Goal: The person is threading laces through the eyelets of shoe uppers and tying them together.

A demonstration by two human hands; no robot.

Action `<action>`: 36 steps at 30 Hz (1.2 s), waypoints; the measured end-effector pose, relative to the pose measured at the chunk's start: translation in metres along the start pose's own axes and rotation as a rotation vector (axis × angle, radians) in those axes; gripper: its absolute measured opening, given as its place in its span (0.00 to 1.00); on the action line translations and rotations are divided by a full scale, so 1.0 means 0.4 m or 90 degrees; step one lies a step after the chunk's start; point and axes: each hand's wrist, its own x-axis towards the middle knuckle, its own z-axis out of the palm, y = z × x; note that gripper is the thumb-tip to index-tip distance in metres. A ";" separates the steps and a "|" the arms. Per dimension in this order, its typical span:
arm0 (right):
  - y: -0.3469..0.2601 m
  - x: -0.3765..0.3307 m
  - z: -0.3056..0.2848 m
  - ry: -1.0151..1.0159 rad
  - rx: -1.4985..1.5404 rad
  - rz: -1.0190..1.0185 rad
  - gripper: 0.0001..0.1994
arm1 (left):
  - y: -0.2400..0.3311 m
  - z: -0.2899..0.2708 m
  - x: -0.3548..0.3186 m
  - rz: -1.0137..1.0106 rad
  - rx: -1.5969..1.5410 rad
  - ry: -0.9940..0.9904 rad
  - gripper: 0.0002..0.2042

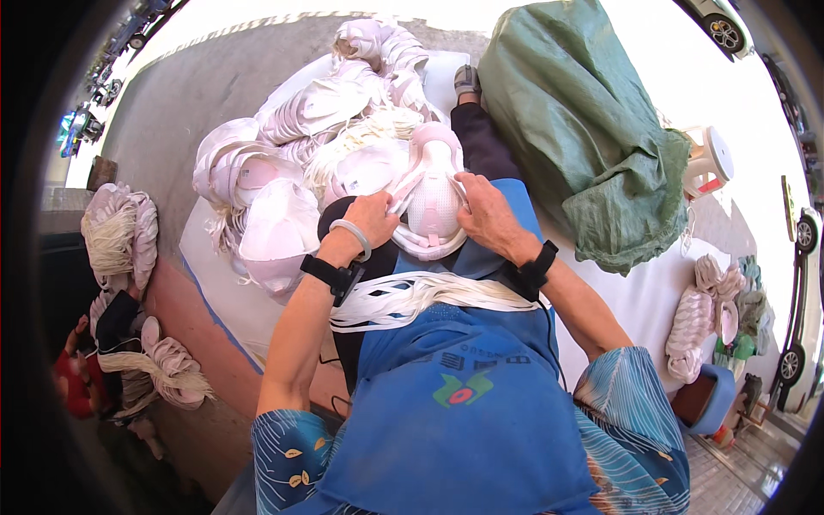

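Observation:
A pale pink and white shoe upper (433, 206) rests on my lap, its mesh toe toward me. My left hand (371, 225) is closed on its left edge and my right hand (491, 216) is closed on its right edge. Both sets of fingers are bent around the sides of the opening. Across my lap, just below the hands, lies a bundle of white shoelaces (412, 299). Beyond my left hand is a heap of similar shoe uppers (279, 227), stacked in nested rows, with cream laces (365, 137) lying among them.
A large green sack (584, 129) stands to the right of my leg, with a white stool (711, 161) behind it. More bundled uppers (120, 232) are at the far left, near a person in red (75, 373). Other bundles (695, 322) lie at the right beside a blue stool (708, 399).

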 end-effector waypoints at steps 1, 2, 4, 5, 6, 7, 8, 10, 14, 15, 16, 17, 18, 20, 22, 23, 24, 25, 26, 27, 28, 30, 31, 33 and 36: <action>-0.012 0.000 -0.006 -0.013 -0.012 0.006 0.22 | -0.004 0.004 -0.005 -0.026 -0.066 0.014 0.17; -0.025 0.001 -0.012 -0.026 -0.024 0.011 0.22 | -0.010 0.006 -0.012 -0.053 -0.131 0.028 0.16; -0.058 -0.010 -0.025 -0.041 -0.056 -0.003 0.22 | -0.001 0.013 -0.031 -0.048 -0.132 0.029 0.16; -0.065 -0.017 -0.032 -0.056 -0.090 -0.014 0.21 | 0.027 0.006 -0.040 -0.039 -0.136 0.028 0.15; -0.056 -0.022 -0.031 -0.053 -0.092 -0.011 0.21 | 0.055 -0.003 -0.045 -0.030 -0.079 0.017 0.14; -0.048 -0.031 -0.026 -0.064 -0.126 -0.022 0.20 | 0.066 -0.003 -0.050 -0.030 -0.078 0.017 0.14; -0.035 -0.038 -0.019 -0.077 -0.165 -0.029 0.19 | 0.071 0.004 -0.049 -0.022 -0.060 0.019 0.14; -0.011 -0.033 -0.005 -0.057 -0.171 -0.022 0.20 | 0.066 0.026 -0.044 0.006 -0.036 0.065 0.13; 0.008 -0.004 -0.003 -0.051 -0.230 -0.011 0.17 | 0.031 0.047 -0.001 0.024 -0.148 0.069 0.12; 0.004 -0.006 -0.001 -0.055 -0.233 -0.013 0.17 | 0.019 0.052 -0.001 0.023 -0.153 0.070 0.12; 0.001 -0.008 -0.002 -0.065 -0.228 -0.011 0.17 | 0.011 0.052 -0.001 0.007 -0.172 0.062 0.10; 0.000 -0.010 -0.002 -0.075 -0.222 -0.010 0.17 | 0.006 0.054 -0.001 -0.009 -0.191 0.053 0.09; -0.001 -0.010 -0.001 -0.080 -0.225 -0.012 0.17 | 0.005 0.059 -0.001 -0.012 -0.197 0.054 0.09; -0.009 -0.001 -0.005 -0.079 -0.222 -0.023 0.18 | 0.005 0.060 0.005 -0.014 -0.192 0.063 0.06; -0.023 0.022 -0.015 -0.042 -0.234 -0.106 0.19 | 0.008 0.050 0.016 -0.031 -0.226 0.043 0.08; -0.030 0.036 -0.017 -0.001 -0.243 -0.187 0.21 | 0.011 0.043 0.024 -0.046 -0.256 0.022 0.10; -0.029 0.048 -0.011 -0.002 -0.243 -0.189 0.21 | 0.011 0.037 0.034 -0.047 -0.257 0.024 0.10; -0.037 0.050 0.006 -0.074 -0.269 -0.202 0.24 | 0.006 0.028 0.026 -0.058 -0.256 0.018 0.10; -0.049 0.055 0.021 -0.145 -0.293 -0.218 0.28 | 0.001 0.013 0.016 -0.072 -0.253 0.016 0.11; -0.066 0.056 0.027 -0.140 -0.284 -0.236 0.28 | -0.005 0.008 0.007 -0.085 -0.245 0.030 0.11; -0.086 0.057 0.034 -0.150 -0.291 -0.211 0.30 | -0.019 0.010 -0.003 -0.067 -0.225 0.058 0.08; -0.103 0.060 0.054 -0.169 -0.288 -0.178 0.32 | -0.028 0.009 -0.017 -0.067 -0.190 0.096 0.07; -0.102 0.057 0.062 -0.159 -0.299 -0.192 0.33 | -0.018 0.013 -0.024 -0.062 -0.121 0.113 0.09; -0.098 0.044 0.060 -0.152 -0.290 -0.211 0.33 | 0.002 0.037 -0.017 -0.074 -0.143 0.073 0.14; -0.069 0.004 0.025 -0.175 -0.266 -0.230 0.32 | 0.073 0.041 -0.022 -0.054 -0.147 0.053 0.20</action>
